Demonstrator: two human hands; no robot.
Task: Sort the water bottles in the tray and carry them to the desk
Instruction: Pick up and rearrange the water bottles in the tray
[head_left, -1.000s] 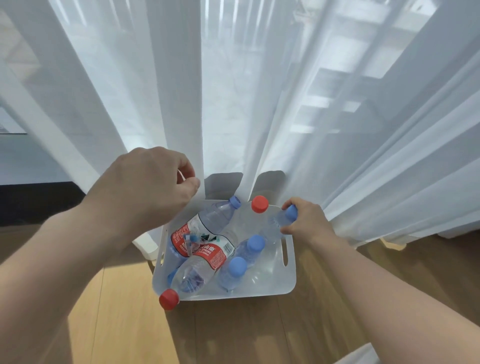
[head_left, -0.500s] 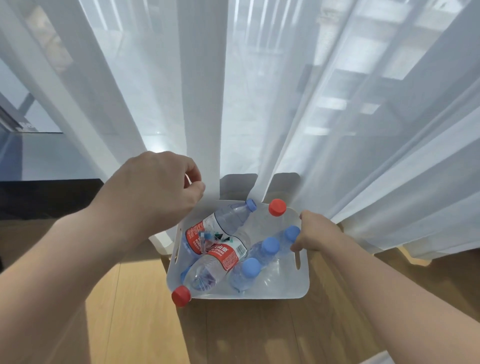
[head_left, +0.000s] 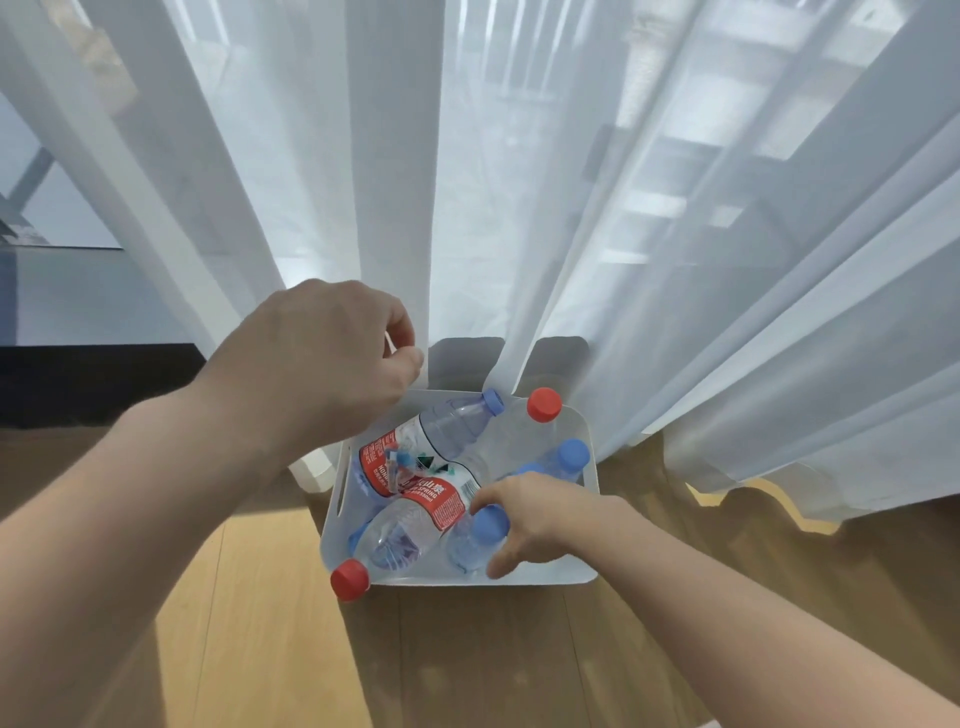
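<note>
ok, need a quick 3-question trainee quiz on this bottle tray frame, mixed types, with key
1. True or false: the white tray sits on a desk.
2. Which hand is on a small blue-capped bottle? A) left hand B) right hand
3. Fill in: the bottle cap sticking out past the tray's near-left corner is coloured ____.

Key: 1 false, it sits on the wooden floor by the curtain; 2 B; 3 red.

Bottles (head_left: 441, 499) in tray (head_left: 540, 574) before curtain (head_left: 519, 182)
</note>
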